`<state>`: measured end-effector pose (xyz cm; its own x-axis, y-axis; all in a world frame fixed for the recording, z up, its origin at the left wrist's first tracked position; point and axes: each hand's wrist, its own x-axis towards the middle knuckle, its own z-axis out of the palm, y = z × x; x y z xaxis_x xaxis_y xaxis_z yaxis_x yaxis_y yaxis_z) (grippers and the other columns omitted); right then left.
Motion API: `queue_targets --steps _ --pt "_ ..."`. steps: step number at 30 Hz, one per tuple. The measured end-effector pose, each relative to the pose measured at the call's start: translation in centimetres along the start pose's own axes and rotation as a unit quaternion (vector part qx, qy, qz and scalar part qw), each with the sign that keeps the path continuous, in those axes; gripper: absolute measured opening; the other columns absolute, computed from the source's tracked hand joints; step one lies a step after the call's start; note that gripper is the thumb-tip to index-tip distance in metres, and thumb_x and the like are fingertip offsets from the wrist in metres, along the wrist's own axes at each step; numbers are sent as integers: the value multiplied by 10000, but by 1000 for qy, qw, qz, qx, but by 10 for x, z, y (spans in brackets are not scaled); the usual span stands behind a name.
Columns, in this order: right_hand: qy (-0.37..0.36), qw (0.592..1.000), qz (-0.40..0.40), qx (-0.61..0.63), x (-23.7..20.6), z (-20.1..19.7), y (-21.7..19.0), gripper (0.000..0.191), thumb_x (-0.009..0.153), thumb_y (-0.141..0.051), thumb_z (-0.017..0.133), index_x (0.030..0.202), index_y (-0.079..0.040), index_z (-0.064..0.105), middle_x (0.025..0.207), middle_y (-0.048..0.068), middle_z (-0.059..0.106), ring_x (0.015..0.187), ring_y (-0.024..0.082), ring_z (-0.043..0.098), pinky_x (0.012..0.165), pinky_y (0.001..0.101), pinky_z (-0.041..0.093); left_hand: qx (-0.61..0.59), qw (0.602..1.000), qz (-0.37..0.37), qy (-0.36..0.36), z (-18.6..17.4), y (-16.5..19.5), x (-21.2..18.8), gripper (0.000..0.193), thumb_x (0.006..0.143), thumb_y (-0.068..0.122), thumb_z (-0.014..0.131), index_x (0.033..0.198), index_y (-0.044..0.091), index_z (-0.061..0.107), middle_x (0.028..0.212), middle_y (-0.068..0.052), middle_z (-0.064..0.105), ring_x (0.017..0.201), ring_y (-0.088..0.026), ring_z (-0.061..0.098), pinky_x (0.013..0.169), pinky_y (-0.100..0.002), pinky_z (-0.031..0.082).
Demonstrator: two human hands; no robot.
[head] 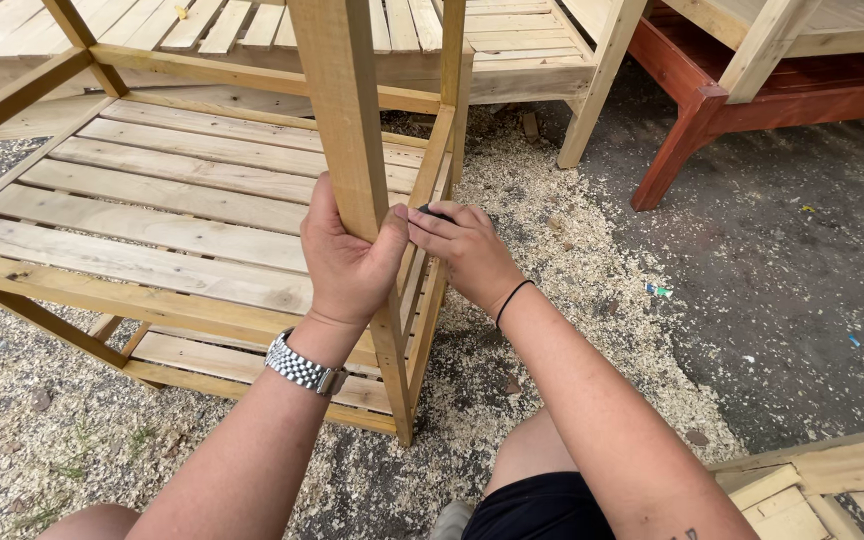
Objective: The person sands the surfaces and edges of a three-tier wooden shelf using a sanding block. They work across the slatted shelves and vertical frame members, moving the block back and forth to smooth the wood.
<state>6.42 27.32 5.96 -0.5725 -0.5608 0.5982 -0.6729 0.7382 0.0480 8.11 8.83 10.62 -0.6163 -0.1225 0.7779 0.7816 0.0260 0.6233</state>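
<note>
My left hand (347, 260) is wrapped around the near corner post (337, 100) of an unpainted wooden frame with slatted shelves (152, 215). A metal watch (302, 367) sits on that wrist. My right hand (467, 250) is just to the right of the post, fingers together and pressing a small dark object (435, 212) against the post's right face. What the dark object is I cannot tell. A thin black band circles the right wrist.
Sawdust covers the gravel ground (552, 240) around the frame. More bare wooden frames stand behind, and a red-brown painted frame (697, 120) stands at the upper right. Pale boards (822, 480) lie at the lower right. My knees are at the bottom edge.
</note>
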Motion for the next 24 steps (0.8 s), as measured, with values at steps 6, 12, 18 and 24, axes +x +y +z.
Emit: queue_targets --steps 6,12,18,24 --pt "-29 997 -46 49 -10 7 -4 449 831 43 651 1218 -177 713 1365 -15 656 1387 199 514 1216 522 317 3 1000 1 4 1 0 -1 240 937 51 709 1110 19 546 881 -36 644 782 -91 618 705 -259 539" --pt "17 996 57 62 -5 14 -13 537 821 104 604 1291 -140 690 1392 14 641 1392 229 505 1200 497 352 3 1000 -1 4 1 2 0 219 951 41 719 1091 21 552 883 -34 663 784 -89 619 712 -259 535" --pt "4 994 -19 110 -9 19 -20 509 821 89 613 1278 -129 676 1389 28 643 1385 242 519 1184 486 369 -1 1000 2 15 -2 2 -4 241 931 34 708 1115 14 555 888 -40 649 796 -87 604 721 -255 529" --pt "20 997 57 46 13 23 -2 526 812 102 603 1278 -122 695 1390 32 645 1376 248 514 1178 488 379 5 1000 -11 10 1 -1 1 209 936 39 711 1081 19 560 867 -33 657 773 -85 608 702 -249 530"
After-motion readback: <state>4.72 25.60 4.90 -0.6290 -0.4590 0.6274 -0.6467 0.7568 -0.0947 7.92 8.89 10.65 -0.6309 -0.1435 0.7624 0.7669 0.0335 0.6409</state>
